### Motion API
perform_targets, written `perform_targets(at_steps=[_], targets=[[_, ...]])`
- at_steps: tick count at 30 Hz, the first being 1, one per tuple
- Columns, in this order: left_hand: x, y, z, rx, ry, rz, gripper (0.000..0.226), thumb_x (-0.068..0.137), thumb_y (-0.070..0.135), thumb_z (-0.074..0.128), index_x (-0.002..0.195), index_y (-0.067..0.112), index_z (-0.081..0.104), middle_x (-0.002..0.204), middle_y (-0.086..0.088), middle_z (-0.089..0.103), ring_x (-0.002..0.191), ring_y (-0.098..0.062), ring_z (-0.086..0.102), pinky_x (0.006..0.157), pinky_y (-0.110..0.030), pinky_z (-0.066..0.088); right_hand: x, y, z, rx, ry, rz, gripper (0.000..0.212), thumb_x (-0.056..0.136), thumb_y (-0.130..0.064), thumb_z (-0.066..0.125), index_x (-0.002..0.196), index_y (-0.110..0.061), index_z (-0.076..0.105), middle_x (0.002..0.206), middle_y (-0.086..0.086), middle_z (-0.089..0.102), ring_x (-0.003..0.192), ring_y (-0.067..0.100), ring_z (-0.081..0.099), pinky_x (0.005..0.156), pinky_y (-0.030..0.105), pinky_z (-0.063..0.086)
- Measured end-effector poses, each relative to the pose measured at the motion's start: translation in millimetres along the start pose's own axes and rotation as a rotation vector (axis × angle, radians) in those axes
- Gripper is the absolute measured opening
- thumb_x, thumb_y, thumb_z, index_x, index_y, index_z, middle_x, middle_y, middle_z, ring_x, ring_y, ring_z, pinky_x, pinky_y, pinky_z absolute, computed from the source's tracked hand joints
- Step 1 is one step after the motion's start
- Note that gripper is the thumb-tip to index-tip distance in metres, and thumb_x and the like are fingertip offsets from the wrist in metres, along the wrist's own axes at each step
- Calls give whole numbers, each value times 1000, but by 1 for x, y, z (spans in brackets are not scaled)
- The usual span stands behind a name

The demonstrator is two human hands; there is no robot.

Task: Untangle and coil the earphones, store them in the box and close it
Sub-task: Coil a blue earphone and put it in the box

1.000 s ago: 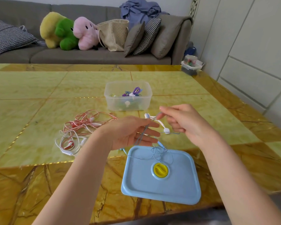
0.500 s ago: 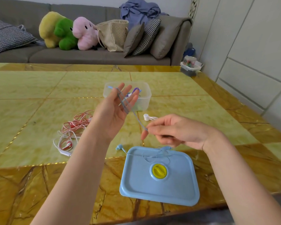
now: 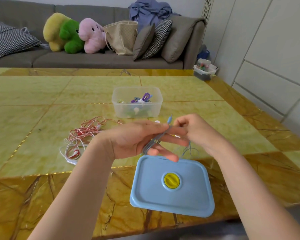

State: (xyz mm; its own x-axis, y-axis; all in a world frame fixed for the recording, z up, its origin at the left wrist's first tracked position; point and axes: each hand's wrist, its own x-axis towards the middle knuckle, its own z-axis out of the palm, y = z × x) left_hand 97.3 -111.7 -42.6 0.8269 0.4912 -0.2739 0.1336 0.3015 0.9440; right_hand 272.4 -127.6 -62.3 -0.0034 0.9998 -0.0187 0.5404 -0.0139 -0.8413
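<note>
Thin blue-grey earphones are wound in several turns across the straight fingers of my left hand, whose thumb pins the plug end upright. My right hand sits just behind those fingers and pinches the loose cable, which hangs in loops to the lid's far edge. The clear plastic box stands open behind the hands with coiled purple and other earphones inside. Its blue lid with a yellow knob lies flat below my hands.
A tangled red-and-white earphone set lies on the yellow marble table left of my left wrist. A white earbud peeks out behind my fingers. Beyond the table stands a grey sofa with plush toys, cushions and a bag.
My left hand came down from in front of the box to just above the lid. My right hand rose and moved behind the left fingers, carrying the cable round them.
</note>
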Motion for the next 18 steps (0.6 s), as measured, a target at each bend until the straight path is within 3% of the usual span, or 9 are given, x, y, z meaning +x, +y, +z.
perform_targets(at_steps=[4,6,10,13,15,18], targets=[[4,-6,-4,81,194,-166,33,98,24,42,119,4,59,112,-11,69,86,-32,70,59,-19,56,-4,-1,-9,195,33,-10,18,79,-18,71,67,-10,61,60,4,44,55,10,39,57,19,34],[8,-7,-7,46,334,-157,28,97,22,46,114,4,60,110,-13,68,84,-33,70,69,-26,59,-6,-3,-11,291,-5,-22,7,81,-15,69,80,-9,68,55,-2,45,49,8,37,53,17,33],[18,-7,-15,-120,645,-1,23,96,18,49,113,5,59,111,-14,64,70,-24,68,65,-24,58,-8,-7,-11,405,-84,-32,19,90,-4,55,104,-7,67,49,-8,43,37,4,23,39,15,22],[26,-9,-19,-229,794,196,26,98,20,46,118,9,57,106,-5,63,78,-20,66,79,-27,55,-9,-10,-10,411,-115,-34,21,92,-3,51,108,-9,64,61,-1,57,36,5,26,37,15,22],[30,-7,-19,-288,867,330,21,99,20,42,110,15,59,98,3,62,94,-18,62,91,-26,49,-9,-10,-8,325,-138,-35,16,93,-4,50,103,-6,63,63,1,63,35,6,28,40,17,22],[32,-2,-22,-449,903,503,28,101,22,37,123,17,53,111,2,61,101,-14,61,96,-26,46,-10,-11,-2,208,-230,-40,22,95,-17,51,83,-5,66,53,2,56,36,8,27,44,22,21]])
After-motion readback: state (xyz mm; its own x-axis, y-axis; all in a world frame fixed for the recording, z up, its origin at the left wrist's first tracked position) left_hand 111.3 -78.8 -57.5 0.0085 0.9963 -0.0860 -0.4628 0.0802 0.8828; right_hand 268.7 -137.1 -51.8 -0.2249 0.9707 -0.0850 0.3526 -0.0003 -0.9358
